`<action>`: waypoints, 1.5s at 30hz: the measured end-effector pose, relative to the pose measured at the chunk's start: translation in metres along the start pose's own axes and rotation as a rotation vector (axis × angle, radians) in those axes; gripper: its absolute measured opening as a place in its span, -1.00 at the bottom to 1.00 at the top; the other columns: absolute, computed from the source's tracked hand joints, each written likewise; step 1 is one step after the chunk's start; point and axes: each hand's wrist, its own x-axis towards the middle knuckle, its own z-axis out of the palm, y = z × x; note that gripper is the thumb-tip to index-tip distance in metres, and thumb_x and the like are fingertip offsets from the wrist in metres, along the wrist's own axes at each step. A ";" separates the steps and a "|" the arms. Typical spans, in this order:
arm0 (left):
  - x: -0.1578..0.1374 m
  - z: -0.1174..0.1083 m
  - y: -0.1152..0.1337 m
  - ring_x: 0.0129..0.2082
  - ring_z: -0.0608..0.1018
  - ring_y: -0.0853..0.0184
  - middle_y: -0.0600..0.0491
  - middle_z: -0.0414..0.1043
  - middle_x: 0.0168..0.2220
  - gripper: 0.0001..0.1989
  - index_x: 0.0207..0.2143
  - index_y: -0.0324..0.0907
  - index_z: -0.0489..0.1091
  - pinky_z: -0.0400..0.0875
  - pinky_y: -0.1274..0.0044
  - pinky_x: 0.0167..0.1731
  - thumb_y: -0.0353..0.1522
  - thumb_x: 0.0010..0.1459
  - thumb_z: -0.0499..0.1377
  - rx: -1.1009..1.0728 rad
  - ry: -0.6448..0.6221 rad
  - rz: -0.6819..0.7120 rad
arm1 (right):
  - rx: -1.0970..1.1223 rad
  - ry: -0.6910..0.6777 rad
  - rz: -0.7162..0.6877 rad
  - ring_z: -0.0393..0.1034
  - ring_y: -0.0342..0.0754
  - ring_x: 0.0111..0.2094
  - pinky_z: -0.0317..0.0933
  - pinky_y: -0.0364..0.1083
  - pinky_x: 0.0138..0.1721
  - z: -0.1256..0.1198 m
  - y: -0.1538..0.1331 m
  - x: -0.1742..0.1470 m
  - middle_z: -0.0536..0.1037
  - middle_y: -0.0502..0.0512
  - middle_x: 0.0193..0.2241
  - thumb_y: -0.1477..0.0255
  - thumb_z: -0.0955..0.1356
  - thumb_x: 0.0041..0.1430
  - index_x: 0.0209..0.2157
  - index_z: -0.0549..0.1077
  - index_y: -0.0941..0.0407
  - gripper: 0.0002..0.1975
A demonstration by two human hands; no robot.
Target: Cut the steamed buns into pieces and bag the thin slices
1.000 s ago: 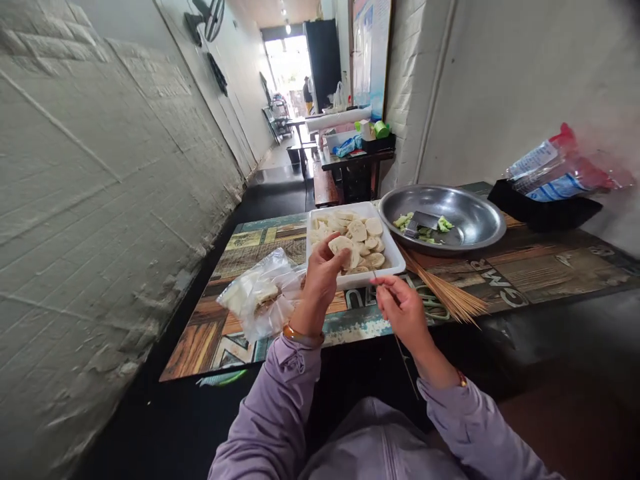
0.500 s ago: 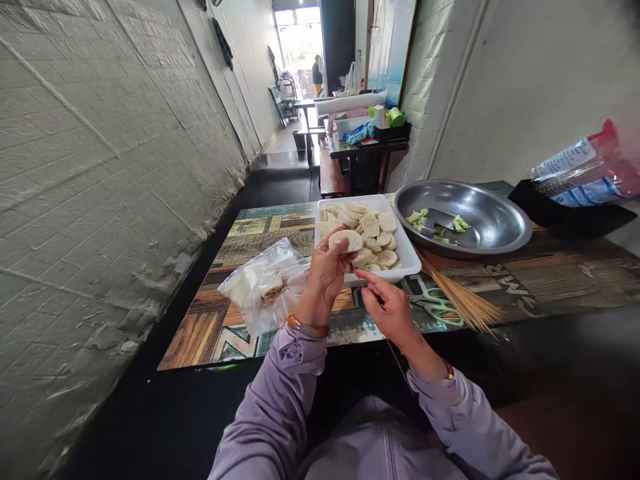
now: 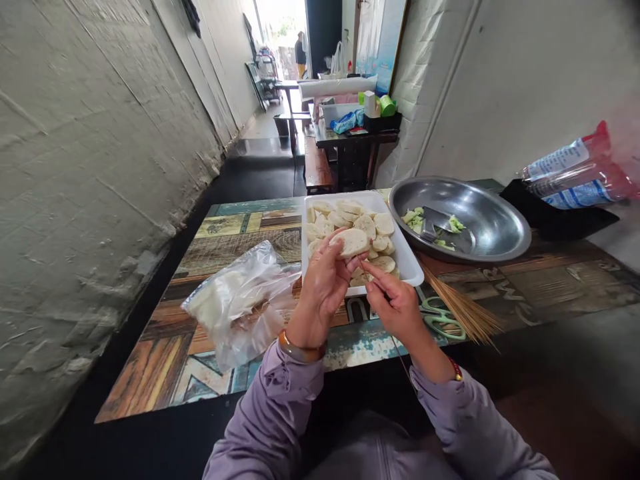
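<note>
My left hand (image 3: 325, 277) is closed around a pale oval slice of food (image 3: 351, 244), perhaps bread, held up over the near edge of the tray. A thin wooden skewer (image 3: 403, 363) is pinched in my right hand (image 3: 400, 310), its lower end slanting down toward my lap. The skewer's upper end is at the fingers of my left hand; whether it enters the slice I cannot tell. Behind both hands, a white plastic tray (image 3: 413, 272) holds several similar slices (image 3: 383, 224).
Left of the tray lies a clear plastic bag (image 3: 245, 300) with pale contents. Green-handled scissors (image 3: 444, 325) and a bundle of skewers (image 3: 463, 308) lie to the right. A steel bowl (image 3: 495, 230) holds green scraps (image 3: 456, 225). A person (image 3: 301, 55) stands far back by the doorway.
The view has shifted, and the tabletop things sit a little further left. The slice is tilted more broadly toward me, and my hands have come closer together at its lower edge.
</note>
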 end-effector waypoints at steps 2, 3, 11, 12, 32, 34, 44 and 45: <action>0.001 -0.004 0.000 -0.11 0.63 0.23 -0.07 0.56 -0.11 -0.66 -0.04 -0.21 0.45 0.56 0.46 -0.13 -0.40 0.10 0.29 0.003 -0.016 -0.016 | -0.025 -0.008 0.024 0.44 -0.13 -0.54 0.36 -0.15 -0.44 0.000 0.000 0.000 0.59 0.01 -0.49 0.45 0.25 0.30 0.13 0.48 0.15 -0.59; 0.002 -0.005 0.000 -0.12 0.63 0.25 -0.06 0.56 -0.11 -0.66 -0.03 -0.20 0.45 0.56 0.48 -0.13 -0.41 0.11 0.28 -0.003 -0.019 -0.022 | -0.041 -0.010 0.029 0.42 -0.14 -0.56 0.35 -0.16 -0.46 0.000 -0.001 0.000 0.58 0.00 -0.51 0.45 0.24 0.30 0.14 0.48 0.14 -0.59; -0.002 -0.012 -0.001 -0.10 0.63 0.24 -0.06 0.55 -0.11 -0.73 -0.08 -0.21 0.45 0.55 0.51 -0.14 -0.40 0.15 0.27 -0.076 0.008 -0.032 | -0.193 -0.061 -0.083 0.33 -0.19 -0.62 0.35 -0.19 -0.44 0.001 -0.006 0.003 0.53 -0.04 -0.56 0.51 0.26 0.30 0.11 0.50 0.18 -0.61; -0.003 -0.011 0.000 -0.09 0.62 0.24 -0.06 0.55 -0.11 -0.73 -0.07 -0.21 0.44 0.55 0.52 -0.15 -0.40 0.15 0.27 -0.077 0.013 -0.034 | -0.197 -0.057 -0.098 0.33 -0.20 -0.62 0.35 -0.19 -0.44 0.002 -0.006 0.003 0.54 -0.04 -0.55 0.52 0.27 0.30 0.11 0.49 0.18 -0.61; -0.006 -0.011 -0.001 -0.09 0.61 0.27 -0.02 0.56 -0.13 -0.70 -0.08 -0.18 0.44 0.51 0.50 -0.09 -0.33 0.13 0.32 -0.069 0.013 0.016 | -0.154 -0.082 -0.010 0.16 -0.24 -0.67 0.25 -0.20 -0.55 0.004 -0.007 0.002 0.44 -0.12 -0.60 0.51 0.27 0.28 0.13 0.48 0.15 -0.59; -0.006 -0.010 -0.003 -0.10 0.60 0.28 -0.01 0.55 -0.14 -0.71 -0.10 -0.17 0.44 0.51 0.51 -0.10 -0.31 0.12 0.33 -0.056 0.009 0.043 | -0.158 -0.079 0.017 0.18 -0.22 -0.67 0.27 -0.19 -0.54 0.004 -0.008 0.002 0.43 -0.11 -0.62 0.50 0.26 0.28 0.12 0.49 0.15 -0.59; -0.008 -0.010 -0.009 -0.18 0.58 0.35 0.03 0.55 -0.20 -0.71 -0.12 -0.13 0.45 0.46 0.59 -0.21 -0.29 0.10 0.34 0.000 -0.014 0.089 | -0.152 -0.026 0.069 0.36 -0.15 -0.59 0.39 -0.13 -0.43 0.006 -0.010 0.002 0.51 -0.03 -0.58 0.45 0.26 0.31 0.11 0.52 0.14 -0.61; -0.008 -0.009 -0.009 -0.19 0.58 0.36 0.03 0.55 -0.20 -0.71 -0.12 -0.14 0.45 0.46 0.59 -0.21 -0.29 0.10 0.34 0.003 -0.013 0.087 | -0.149 -0.013 0.068 0.37 -0.15 -0.59 0.39 -0.13 -0.43 0.006 -0.009 0.001 0.52 -0.03 -0.56 0.45 0.27 0.31 0.11 0.52 0.14 -0.61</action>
